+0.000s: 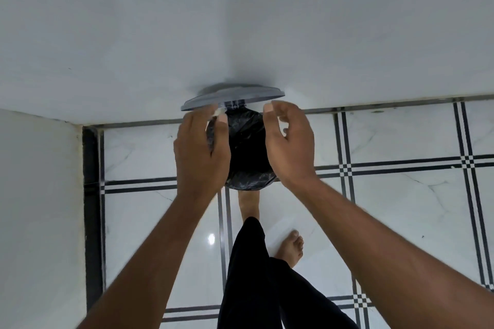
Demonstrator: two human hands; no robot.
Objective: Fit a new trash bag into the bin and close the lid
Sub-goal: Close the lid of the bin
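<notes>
Bin stands on the tiled floor against the white wall, its grey lid raised at 12 o'clock and a black trash bag lining the opening. Left hand, at 9 o'clock of the bin, has its grip clamped on the bag edge at the rim. Right hand, at 3 o'clock, shows its grip apart, fingers curled, holding nothing.

This looks like a room in a home: a glossy white marble-look tiled floor crossed by black double stripes, plain white painted walls, a black skirting strip in the corner, and a person's bare feet on the tiles.
</notes>
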